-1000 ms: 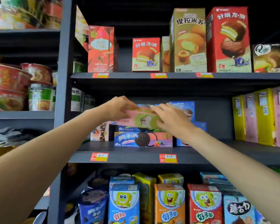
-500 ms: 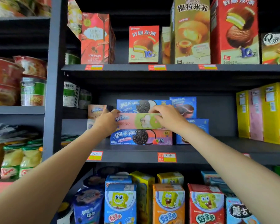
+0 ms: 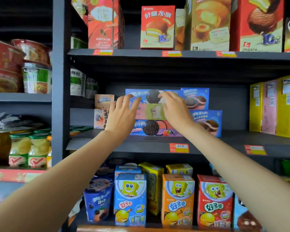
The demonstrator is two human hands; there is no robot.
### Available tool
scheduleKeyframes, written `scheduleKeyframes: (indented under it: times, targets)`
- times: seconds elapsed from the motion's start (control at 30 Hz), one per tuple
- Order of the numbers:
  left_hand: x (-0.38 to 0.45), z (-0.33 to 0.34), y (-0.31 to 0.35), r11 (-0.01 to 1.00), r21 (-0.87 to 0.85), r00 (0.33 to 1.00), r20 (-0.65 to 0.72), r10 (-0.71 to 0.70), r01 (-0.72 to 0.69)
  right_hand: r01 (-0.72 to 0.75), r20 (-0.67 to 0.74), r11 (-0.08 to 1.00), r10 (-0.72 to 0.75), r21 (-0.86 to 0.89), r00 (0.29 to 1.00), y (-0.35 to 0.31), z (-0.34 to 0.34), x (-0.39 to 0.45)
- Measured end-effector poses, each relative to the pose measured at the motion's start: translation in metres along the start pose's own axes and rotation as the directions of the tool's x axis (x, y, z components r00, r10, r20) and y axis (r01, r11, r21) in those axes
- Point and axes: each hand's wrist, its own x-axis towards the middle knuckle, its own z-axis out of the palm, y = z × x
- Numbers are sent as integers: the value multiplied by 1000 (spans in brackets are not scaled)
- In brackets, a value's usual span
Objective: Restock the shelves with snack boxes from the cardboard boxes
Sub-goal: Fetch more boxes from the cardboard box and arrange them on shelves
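Note:
A pink and green snack box (image 3: 150,111) lies flat on the middle shelf (image 3: 141,146), seen between a blue cookie box (image 3: 151,128) below and another blue cookie box (image 3: 141,94) above. My left hand (image 3: 122,113) is in front of the stack's left end, fingers spread and straight, its fingertips at the top box. My right hand (image 3: 174,109) covers the stack's right end with relaxed fingers against the box fronts. Neither hand grips anything. No cardboard box is in view.
Blue pie boxes (image 3: 197,99) stand just right of the stack, and tall yellow and pink boxes (image 3: 274,108) fill the far right. Cartoon snack boxes (image 3: 177,198) line the shelf below. Red cake boxes (image 3: 157,27) stand above. Noodle bowls (image 3: 7,64) fill the left rack.
Both hands carried the pink box in and set it onto the stack. They have let go, and their fingers have opened in front of the boxes.

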Motion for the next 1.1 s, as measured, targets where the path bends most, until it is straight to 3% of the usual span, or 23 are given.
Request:
scheduleKeyframes:
  times: [0.07, 0.17, 0.3, 0.4, 0.5, 0.57, 0.67, 0.77, 0.87, 0.93, 1.1]
  targets:
    - [-13, -6, -5, 992, -87, 983, -168, 72, -87, 169, -173, 982, -153, 82, 973, -27, 1, -17]
    - [-67, -20, -27, 968, -228, 982, -174, 68, -108, 318, -223, 914, -265, 252, 938, -89, 23, -57]
    - [-216, -35, -88, 942, -332, 998, -12, -61, 54, 236, -40, 803, -257, 547, 966, -191, 85, -140]
    - [-367, -46, -143, 953, -243, 956, 269, -115, 183, 85, 251, 742, -329, 666, 910, -266, 151, -226]
    - [-523, -66, -191, 916, -94, 806, 517, -290, 390, -125, 565, 744, -375, 657, 735, -344, 222, -337]
    - [-621, -81, -211, 884, 24, 668, 645, -371, 468, -190, 736, 778, -442, 599, 512, -395, 263, -427]
    - [-758, -105, -226, 819, 166, 421, 792, -442, 549, -189, 815, 793, -556, 579, 163, -461, 304, -569]
    - [-884, -120, -228, 809, 251, 280, 849, -448, 532, -140, 820, 827, -560, 545, -119, -507, 335, -696]
    - [-988, -114, -224, 801, 305, 190, 871, -454, 515, -97, 851, 889, -457, 448, -260, -540, 370, -797]
    - [-1044, -103, -216, 784, 335, 164, 863, -478, 523, -55, 855, 909, -409, 414, -320, -559, 396, -852]
    - [-1143, -68, -199, 769, 358, 72, 884, -462, 529, 118, 881, 893, -392, 434, -265, -594, 481, -951]
